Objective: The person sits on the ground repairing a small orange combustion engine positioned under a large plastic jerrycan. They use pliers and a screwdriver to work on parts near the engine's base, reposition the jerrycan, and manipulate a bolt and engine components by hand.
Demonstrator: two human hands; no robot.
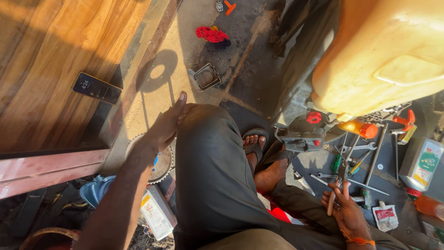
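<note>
The right hand (346, 214) is gripping a smooth wooden tool handle (331, 203), which is standing almost upright between the curled fingers. The left hand (165, 126) is resting flat on the knee (203, 121), fingers loose, holding nothing.

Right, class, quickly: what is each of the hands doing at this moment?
Left hand: open, empty, palm resting on the person's left knee.
Right hand: closed on a wooden-handled tool among the tools on the ground.

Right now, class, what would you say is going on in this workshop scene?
A person sits low on the floor among scattered tools. The right hand grips a wooden-handled tool beside wrenches and screwdrivers. The left hand rests on the left knee, above a toothed sprocket. A phone lies on the wooden board.
</note>
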